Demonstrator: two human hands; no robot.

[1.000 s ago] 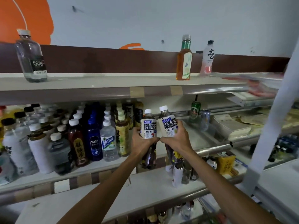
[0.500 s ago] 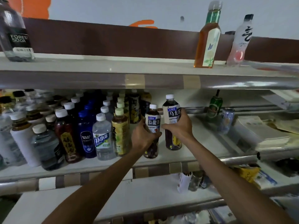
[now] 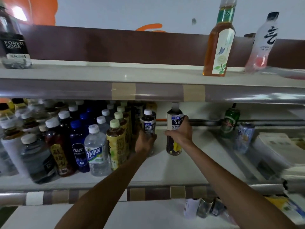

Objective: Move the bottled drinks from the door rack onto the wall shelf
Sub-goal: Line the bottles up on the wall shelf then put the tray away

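A: Which step is judged to be in hand?

B: The setting-down. Two Suntory oolong tea bottles are being placed on the middle wall shelf (image 3: 203, 164). The left oolong bottle (image 3: 147, 123) is gripped round its lower body by the left hand (image 3: 144, 143), just beside the yellow-labelled tea bottle (image 3: 116, 142). The right oolong bottle (image 3: 173, 147) is clasped at its label by the right hand (image 3: 181, 133). Its base appears lowered to the shelf surface, though contact cannot be confirmed.

A: What is called for next?

B: Both bottles are to be seated upright, then the fingers loosened and the hands drawn back low, since the upper shelf (image 3: 148, 91) is hung close above the caps.

A: What is found in the way?

B: The left oolong bottle is crowded by the packed bottle rows (image 3: 79, 139); a neighbour could be knocked over. To the right, a green beer can (image 3: 230, 123) and a pale blue can (image 3: 244, 138) are set well apart, with stacked papers (image 3: 272, 151) beyond.
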